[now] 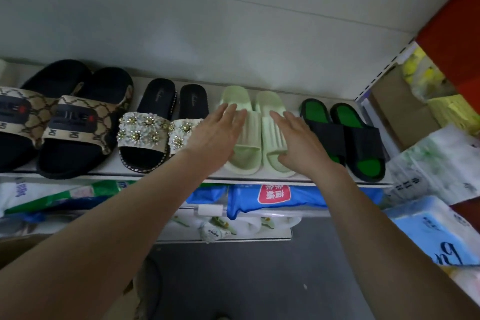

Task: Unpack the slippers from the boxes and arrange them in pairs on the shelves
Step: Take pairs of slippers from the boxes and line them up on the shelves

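A pale green pair of slippers stands side by side on the white shelf. My left hand lies flat with straight fingers against the left slipper's outer side. My right hand lies flat with straight fingers on the right slipper's outer side. To the left stand a black pair with white flower straps and a large black pair with tan patterned straps. At the right stands a black pair with green insoles.
Below the shelf lie blue, green and white packaged goods. Tissue packs are stacked at the right, with cardboard boxes and yellow packs behind them. The white wall rises behind the shelf. A cardboard box edge shows at the lower left.
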A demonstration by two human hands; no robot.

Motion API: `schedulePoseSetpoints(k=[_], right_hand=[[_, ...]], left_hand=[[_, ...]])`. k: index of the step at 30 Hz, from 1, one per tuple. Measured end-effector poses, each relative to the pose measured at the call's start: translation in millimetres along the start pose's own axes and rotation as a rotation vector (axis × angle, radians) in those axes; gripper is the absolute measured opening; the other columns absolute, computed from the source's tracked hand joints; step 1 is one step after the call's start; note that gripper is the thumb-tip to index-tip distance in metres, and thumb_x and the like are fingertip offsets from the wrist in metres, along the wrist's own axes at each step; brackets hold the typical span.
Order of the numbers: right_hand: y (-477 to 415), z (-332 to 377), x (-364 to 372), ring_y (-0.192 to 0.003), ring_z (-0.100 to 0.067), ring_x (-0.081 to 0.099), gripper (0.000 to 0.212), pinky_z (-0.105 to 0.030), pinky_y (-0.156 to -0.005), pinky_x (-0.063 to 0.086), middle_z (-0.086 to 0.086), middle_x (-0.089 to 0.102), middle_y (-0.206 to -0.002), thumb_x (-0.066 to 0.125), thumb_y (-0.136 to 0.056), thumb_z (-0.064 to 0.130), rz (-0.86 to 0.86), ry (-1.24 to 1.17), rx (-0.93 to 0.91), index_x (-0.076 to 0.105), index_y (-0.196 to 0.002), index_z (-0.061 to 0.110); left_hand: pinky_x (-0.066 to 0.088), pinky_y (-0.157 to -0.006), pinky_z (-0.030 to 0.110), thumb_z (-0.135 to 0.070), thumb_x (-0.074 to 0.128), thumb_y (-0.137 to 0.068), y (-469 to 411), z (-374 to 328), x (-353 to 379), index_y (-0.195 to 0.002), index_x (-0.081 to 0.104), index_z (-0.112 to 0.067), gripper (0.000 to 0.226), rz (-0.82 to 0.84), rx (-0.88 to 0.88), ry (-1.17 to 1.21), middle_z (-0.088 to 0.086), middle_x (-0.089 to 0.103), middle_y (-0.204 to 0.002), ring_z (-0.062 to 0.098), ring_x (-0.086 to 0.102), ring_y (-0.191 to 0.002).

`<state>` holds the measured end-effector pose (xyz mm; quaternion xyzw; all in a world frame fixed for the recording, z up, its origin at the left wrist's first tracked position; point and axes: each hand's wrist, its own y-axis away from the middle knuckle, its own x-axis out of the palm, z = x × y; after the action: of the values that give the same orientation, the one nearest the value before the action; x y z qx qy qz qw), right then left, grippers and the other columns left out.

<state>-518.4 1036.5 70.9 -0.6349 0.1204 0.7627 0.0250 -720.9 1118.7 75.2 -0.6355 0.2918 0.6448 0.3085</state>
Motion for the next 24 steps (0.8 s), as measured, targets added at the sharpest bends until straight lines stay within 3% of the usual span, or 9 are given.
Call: schedulePoseSetpoints(k=[3,8,12,14,18,21,24], right_hand=[[-1,-10,1,-0.134,-0.035,0.033,0.097,-0.044,-0.108,0.037,-0.009,0.027,-0.151,0.073,-0.079,0.013,-0.06,-0.047,-0.052,0.015,-0.155,0.027],[4,-12,6,-0.135,-0.034,0.03,0.095,-0.042,-0.108,0.037,-0.008,0.024,-0.153,0.072,-0.082,0.014,-0.114,-0.027,-0.063,0.013,-0.155,0.029],[11,-17,-1,-0.148,-0.031,0.012,0.1,-0.043,-0.116,0.028,-0.006,0.004,-0.163,0.067,-0.082,0.01,-0.021,-0.093,-0.077,0.002,-0.156,0.032],[22,-27,-9,-0.15,-0.026,0.009,0.097,-0.04,-0.119,0.024,-0.004,0.004,-0.164,0.063,-0.082,0.008,-0.065,-0.173,-0.072,0.006,-0.156,0.032],[49,-82,-20,-0.145,-0.032,0.024,0.082,-0.044,-0.117,0.028,-0.013,0.025,-0.157,0.061,-0.081,0.013,-0.365,-0.134,0.136,0.025,-0.154,0.023],[54,-131,-18,-0.14,-0.039,0.025,0.08,-0.053,-0.11,0.033,-0.017,0.024,-0.153,0.063,-0.084,0.027,-0.32,-0.069,0.317,0.023,-0.153,0.023],[47,-160,-9,-0.138,-0.041,0.024,0.076,-0.054,-0.108,0.035,-0.014,0.017,-0.155,0.058,-0.09,0.04,-0.223,-0.066,0.357,0.018,-0.153,0.029]], left_hand=[[0.02,-0.117,0.038,-0.018,0.056,-0.094,-14,-8,0,-0.153,0.004,-0.009,0.079,0.011,-0.056,-0.009,0.014,0.017,-0.157,0.031,0.02,-0.144],[0.031,-0.111,0.036,-0.012,0.061,-0.09,-17,-14,-5,-0.152,0.01,-0.012,0.081,0.014,-0.06,0.054,0.01,0.024,-0.155,0.026,0.025,-0.143],[0.019,-0.117,0.037,-0.013,0.064,-0.086,-16,-16,-6,-0.153,0.006,-0.011,0.088,0.057,-0.065,0.063,0.013,0.015,-0.159,0.029,0.014,-0.147],[0.013,-0.119,0.038,-0.016,0.065,-0.081,-16,-25,-10,-0.153,0.007,-0.01,0.092,0.049,-0.042,0.088,0.014,0.011,-0.16,0.031,0.009,-0.148],[0.013,-0.118,0.034,-0.022,0.058,-0.088,-33,-77,-19,-0.153,0.012,-0.009,0.081,-0.095,0.093,0.183,0.01,0.015,-0.16,0.027,0.012,-0.147],[0.02,-0.118,0.035,-0.029,0.058,-0.092,-64,-124,-16,-0.153,0.011,-0.01,0.079,-0.095,0.17,0.204,0.011,0.017,-0.159,0.027,0.014,-0.147],[0.028,-0.115,0.043,-0.033,0.064,-0.089,-96,-156,-4,-0.153,0.005,-0.01,0.089,0.039,0.148,0.188,0.014,0.013,-0.159,0.032,0.013,-0.146]])
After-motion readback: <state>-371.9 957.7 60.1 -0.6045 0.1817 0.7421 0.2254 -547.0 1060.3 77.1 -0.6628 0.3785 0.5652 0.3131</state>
